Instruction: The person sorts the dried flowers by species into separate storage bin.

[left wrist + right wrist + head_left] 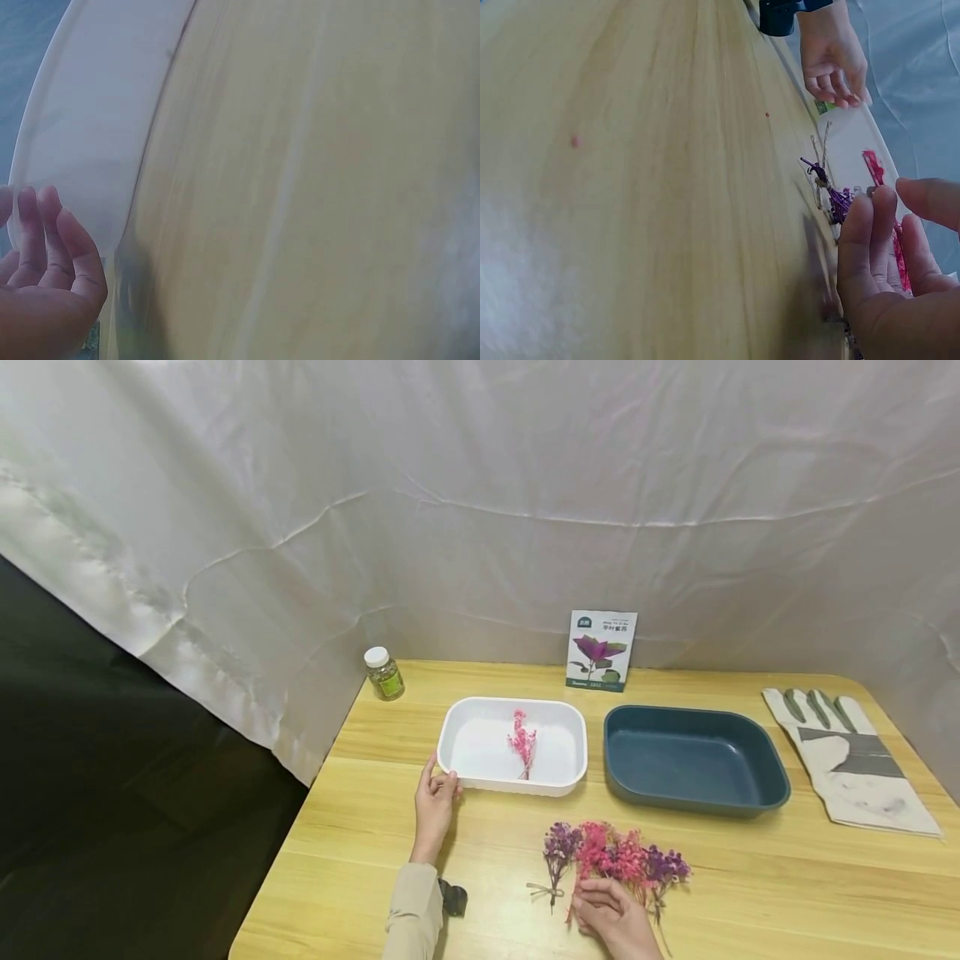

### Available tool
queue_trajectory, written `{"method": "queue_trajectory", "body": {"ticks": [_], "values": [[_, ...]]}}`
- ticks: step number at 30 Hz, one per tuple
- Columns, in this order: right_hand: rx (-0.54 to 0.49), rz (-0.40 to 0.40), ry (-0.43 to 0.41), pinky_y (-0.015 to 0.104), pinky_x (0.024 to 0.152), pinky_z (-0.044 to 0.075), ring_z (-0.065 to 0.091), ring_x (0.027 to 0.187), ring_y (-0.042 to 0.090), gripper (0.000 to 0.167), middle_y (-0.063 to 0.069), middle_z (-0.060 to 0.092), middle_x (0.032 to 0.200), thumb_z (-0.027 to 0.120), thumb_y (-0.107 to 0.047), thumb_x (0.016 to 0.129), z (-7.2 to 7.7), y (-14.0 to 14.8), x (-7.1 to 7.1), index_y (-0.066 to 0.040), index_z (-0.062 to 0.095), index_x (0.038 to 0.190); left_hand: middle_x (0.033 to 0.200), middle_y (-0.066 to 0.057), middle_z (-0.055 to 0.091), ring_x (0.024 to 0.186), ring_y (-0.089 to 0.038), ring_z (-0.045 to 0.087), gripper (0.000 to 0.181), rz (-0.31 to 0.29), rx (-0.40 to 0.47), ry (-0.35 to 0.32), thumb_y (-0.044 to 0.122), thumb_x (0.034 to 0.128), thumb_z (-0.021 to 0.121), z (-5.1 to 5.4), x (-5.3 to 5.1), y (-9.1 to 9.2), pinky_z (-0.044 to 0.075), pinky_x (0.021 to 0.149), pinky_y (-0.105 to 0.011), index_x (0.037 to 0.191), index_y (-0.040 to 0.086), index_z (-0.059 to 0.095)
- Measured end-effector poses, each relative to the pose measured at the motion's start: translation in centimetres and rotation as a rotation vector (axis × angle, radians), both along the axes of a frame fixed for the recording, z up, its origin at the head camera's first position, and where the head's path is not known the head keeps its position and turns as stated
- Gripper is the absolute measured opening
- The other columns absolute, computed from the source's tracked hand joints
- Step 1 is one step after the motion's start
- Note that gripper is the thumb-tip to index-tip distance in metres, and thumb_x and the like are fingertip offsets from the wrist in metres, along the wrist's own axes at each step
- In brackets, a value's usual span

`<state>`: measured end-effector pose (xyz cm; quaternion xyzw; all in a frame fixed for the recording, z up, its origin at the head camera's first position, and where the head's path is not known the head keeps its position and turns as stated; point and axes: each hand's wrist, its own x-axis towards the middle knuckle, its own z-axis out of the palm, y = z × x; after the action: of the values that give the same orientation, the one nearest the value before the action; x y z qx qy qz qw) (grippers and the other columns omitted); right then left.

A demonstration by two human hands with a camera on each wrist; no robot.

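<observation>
A jar (386,680) stands at the far left corner of the table (337,860), a packet (597,647) at its far edge. The left tray (480,747), with a sprig (522,743) in it, sits beside the right tray (686,768); a glove (858,777) lies by the right edge, flower bunches (622,853) before the trays.

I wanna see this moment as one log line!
left hand: holds white tray | right hand: pinches pink stem | white tray: pink flowers inside

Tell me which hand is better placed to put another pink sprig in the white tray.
Likely the right hand: it pinches a pink sprig near the white tray, while the left hand holds the tray's corner.
</observation>
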<state>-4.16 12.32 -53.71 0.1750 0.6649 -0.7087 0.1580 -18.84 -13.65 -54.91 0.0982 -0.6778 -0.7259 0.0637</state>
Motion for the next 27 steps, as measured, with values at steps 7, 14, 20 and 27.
{"method": "queue_trajectory", "body": {"ticks": [7,14,20,27], "values": [[0.035,-0.050,0.011,0.025,0.070,0.059,0.065,0.076,0.009,0.036,0.002,0.070,0.097,0.071,-0.009,0.087,0.3,-0.1,0.2,0.009,0.056,0.115,0.088,-0.002,0.063,0.074,-0.005,0.061,0.063,0.004,0.002,-0.008,0.010,0.0990,0.056,-0.1,0.0,0.0,0.053,0.069,-0.016,0.154,0.004,0.025],[0.019,-0.106,-0.022,0.026,0.071,0.059,0.065,0.074,0.010,0.032,0.000,0.067,0.089,0.071,-0.003,0.083,0.8,-0.1,0.5,0.007,0.057,0.110,0.086,-0.006,0.063,0.075,-0.009,0.062,0.061,-0.009,0.019,-0.012,0.004,0.0979,0.055,1.1,0.4,0.0,0.055,0.069,-0.019,0.152,0.000,0.027],[-0.006,-0.126,0.028,0.025,0.071,0.059,0.064,0.073,0.007,0.029,-0.001,0.067,0.089,0.069,0.001,0.082,1.3,-0.1,0.8,0.006,0.057,0.108,0.086,-0.005,0.063,0.076,-0.009,0.064,0.061,-0.014,-0.010,-0.004,0.004,0.0978,0.055,2.7,1.2,0.3,0.056,0.071,-0.020,0.151,-0.003,0.027],[0.095,-0.103,0.100,0.022,0.068,0.056,0.063,0.070,0.007,0.032,0.002,0.066,0.091,0.070,0.002,0.082,2.0,-0.6,0.1,0.005,0.057,0.111,0.087,-0.006,0.063,0.076,-0.010,0.064,0.061,-0.011,0.002,-0.018,0.004,0.0979,0.055,2.8,1.1,0.3,0.056,0.074,-0.021,0.152,-0.001,0.027]]}}
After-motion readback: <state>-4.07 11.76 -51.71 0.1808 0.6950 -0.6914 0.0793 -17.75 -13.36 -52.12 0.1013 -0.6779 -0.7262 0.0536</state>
